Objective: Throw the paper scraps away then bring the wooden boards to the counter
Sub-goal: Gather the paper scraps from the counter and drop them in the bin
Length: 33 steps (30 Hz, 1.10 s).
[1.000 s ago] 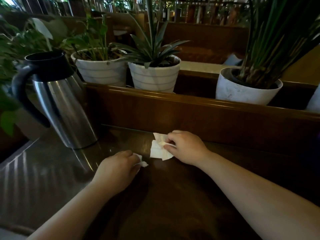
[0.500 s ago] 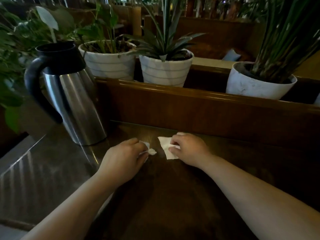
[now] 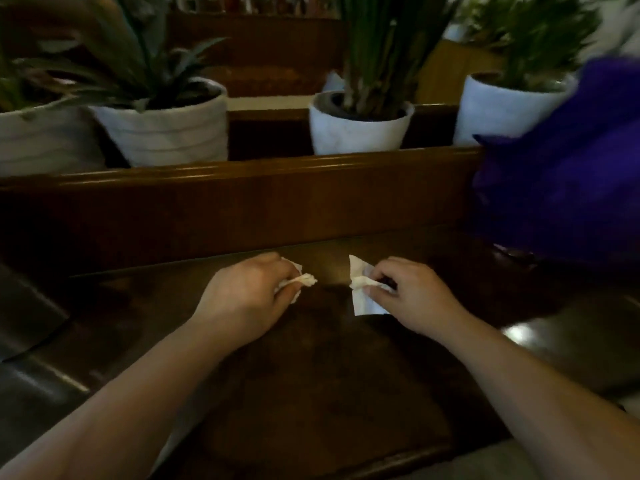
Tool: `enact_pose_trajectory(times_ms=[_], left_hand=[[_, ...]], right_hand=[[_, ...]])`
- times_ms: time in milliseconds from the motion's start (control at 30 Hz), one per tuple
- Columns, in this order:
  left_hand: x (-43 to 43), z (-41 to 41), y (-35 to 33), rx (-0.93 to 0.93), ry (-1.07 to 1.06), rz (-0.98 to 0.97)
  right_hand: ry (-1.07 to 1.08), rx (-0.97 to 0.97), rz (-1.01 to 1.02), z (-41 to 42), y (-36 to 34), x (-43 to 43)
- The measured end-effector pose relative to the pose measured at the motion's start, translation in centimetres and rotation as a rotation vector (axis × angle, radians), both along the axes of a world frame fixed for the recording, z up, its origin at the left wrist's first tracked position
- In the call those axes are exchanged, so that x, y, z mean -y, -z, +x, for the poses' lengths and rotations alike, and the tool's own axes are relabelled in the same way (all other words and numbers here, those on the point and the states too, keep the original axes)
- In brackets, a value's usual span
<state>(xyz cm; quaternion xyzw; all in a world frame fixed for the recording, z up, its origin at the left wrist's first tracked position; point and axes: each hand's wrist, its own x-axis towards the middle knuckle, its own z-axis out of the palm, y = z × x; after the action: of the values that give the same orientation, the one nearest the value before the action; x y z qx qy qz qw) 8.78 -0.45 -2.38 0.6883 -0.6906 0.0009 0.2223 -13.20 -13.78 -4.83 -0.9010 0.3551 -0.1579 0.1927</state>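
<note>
The scrap-clearing step is in hand. The left hand (image 3: 247, 299) is closed on a crumpled scrap (image 3: 304, 280), pinched at its fingertips. The right hand (image 3: 412, 296) pinches a flatter scrap (image 3: 362, 299) whose lower part seems to lie on the dark counter (image 3: 329, 375). The 2 scraps are near each other, apart. No boards or bin are in view. Next, I judge, both scraps must be lifted clear and carried to a bin, which has to be found first.
</note>
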Motion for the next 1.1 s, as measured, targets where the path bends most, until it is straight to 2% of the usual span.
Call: enact_pose_trajectory(times_ms=[200,367,633,800,1100], left_hand=[[4.9,-10.0,-1.8,0.008,0.244,-0.021],[7.2,-20.1,-1.8,0.049,0.372,-0.005],[6.4,-35.6,0.4,0.033,0.595,0.005],[6.2,-43.6,4.6,0.000,0.654,0.080],[6.2,-52.2,17.1,-0.153,0.685,0.434]], right_hand=[[0.168,0.098,0.034,-10.8,-1.7,-0.3],[0.317,0.150,-0.024,-21.3,-1.5,-2.7],[0.486,0.166,-0.010,-37.9,1.2,-7.3],[0.566,0.161,0.097,-45.8,5.6,-10.3],[0.828,0.242,0.394,-54.0,17.5,-15.6]])
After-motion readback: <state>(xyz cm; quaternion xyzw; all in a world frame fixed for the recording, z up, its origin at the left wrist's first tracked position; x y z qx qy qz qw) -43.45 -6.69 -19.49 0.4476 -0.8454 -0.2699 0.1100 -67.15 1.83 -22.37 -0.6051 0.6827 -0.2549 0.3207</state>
